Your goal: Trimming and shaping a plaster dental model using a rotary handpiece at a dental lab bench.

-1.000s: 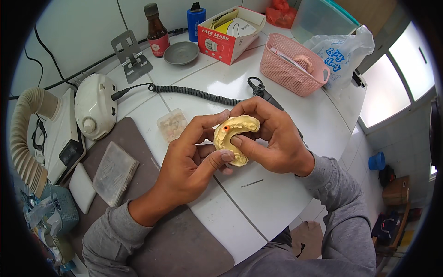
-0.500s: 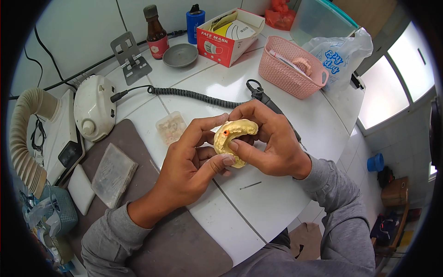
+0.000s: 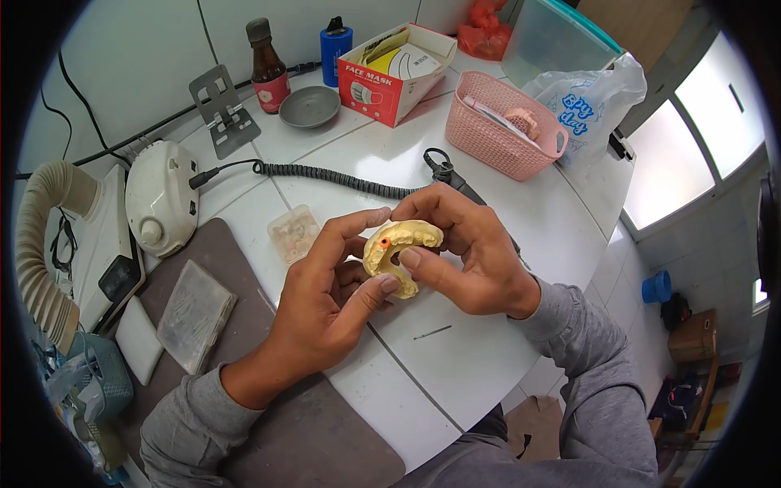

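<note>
Both hands hold a pale yellow horseshoe-shaped dental model (image 3: pixel 379 259) over the table. A row of teeth shows along it, with a small orange ring-like spot on one part. My left hand (image 3: pixel 329 293) grips its left side and lower end, thumb on the near edge. My right hand (image 3: pixel 464 252) is closed on the right side, its thumb inside the curve and its fingers behind. The fingers hide part of the model's back and far side. On the white tabletop below lies a thin metal bur (image 3: pixel 432 332).
A small clear box (image 3: pixel 294 234) sits just beyond my left hand. Behind my right hand lies a black handpiece (image 3: pixel 460 183) with a coiled cord (image 3: pixel 342 180) running to a white control unit (image 3: pixel 163 199). Farther back stand a pink basket (image 3: pixel 496 142) and a red mask box (image 3: pixel 382 93).
The dental model has tilted in my hands, so its row of teeth shows more from the side. The whole view has shifted slightly. Both hands keep their grip.
</note>
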The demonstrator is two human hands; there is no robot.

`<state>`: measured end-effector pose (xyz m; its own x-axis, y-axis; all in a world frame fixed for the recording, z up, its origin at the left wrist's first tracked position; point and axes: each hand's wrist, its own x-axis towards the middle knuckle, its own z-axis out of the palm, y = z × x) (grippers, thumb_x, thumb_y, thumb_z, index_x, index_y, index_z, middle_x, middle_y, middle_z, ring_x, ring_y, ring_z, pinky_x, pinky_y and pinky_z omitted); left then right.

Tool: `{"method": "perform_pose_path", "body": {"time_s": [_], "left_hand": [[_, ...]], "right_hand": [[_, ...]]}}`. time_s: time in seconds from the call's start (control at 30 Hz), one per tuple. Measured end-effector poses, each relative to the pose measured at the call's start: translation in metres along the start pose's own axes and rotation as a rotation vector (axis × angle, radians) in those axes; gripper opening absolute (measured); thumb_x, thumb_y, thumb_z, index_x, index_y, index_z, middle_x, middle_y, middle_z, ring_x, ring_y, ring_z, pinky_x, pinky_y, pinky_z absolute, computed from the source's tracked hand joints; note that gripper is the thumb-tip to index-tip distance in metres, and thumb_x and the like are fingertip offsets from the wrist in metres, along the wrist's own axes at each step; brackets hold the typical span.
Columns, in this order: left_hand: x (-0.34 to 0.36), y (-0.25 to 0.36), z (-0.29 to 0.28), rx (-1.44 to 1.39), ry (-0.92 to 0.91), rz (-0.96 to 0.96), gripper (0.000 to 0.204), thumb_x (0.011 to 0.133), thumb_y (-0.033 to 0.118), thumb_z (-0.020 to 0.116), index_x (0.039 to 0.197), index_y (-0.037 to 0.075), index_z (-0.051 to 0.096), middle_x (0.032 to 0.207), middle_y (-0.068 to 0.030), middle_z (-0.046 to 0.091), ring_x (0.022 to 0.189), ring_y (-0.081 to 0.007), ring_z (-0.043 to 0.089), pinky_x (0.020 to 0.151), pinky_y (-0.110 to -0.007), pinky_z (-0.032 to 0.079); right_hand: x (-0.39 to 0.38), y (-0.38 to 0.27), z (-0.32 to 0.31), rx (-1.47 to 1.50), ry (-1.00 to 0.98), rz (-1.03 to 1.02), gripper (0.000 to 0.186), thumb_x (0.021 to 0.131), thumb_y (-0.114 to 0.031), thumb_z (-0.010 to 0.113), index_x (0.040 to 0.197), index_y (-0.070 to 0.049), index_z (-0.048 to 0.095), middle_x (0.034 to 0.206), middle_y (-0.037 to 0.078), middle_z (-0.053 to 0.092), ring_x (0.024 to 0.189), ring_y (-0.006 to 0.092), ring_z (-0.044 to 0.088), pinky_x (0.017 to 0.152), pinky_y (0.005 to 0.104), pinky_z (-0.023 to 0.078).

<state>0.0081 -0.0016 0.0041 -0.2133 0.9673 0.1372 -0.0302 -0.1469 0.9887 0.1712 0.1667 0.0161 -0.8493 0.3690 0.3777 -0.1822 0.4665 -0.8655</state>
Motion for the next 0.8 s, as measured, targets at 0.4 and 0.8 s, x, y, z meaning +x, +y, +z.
{"method": "perform_pose_path", "body": {"time_s": [0.4,0.8], "left_hand": [[-0.001,0.0,0.001,-0.019,0.086,0.059,0.042,0.109,0.003,0.065,0.148,-0.003,0.05,0.126,-0.0131,0.071,0.106,-0.0148,0.075,0.086,-0.029,0.065],[0.001,-0.005,0.001,0.086,0.084,0.157,0.037,0.11,0.003,0.064,0.145,-0.003,0.057,0.116,-0.0082,0.072,0.098,-0.0117,0.072,0.085,-0.026,0.058]], "right_hand": [[0.003,-0.002,-0.01,0.482,-0.076,0.27,0.034,0.111,-0.016,0.057,0.135,0.008,0.063,0.107,0.01,0.073,0.08,0.0113,0.069,0.068,0.0253,0.056],[0.006,-0.003,-0.015,0.562,-0.142,0.333,0.027,0.107,-0.014,0.065,0.13,0.001,0.061,0.107,0.011,0.073,0.079,0.0114,0.07,0.066,0.0248,0.055]]}}
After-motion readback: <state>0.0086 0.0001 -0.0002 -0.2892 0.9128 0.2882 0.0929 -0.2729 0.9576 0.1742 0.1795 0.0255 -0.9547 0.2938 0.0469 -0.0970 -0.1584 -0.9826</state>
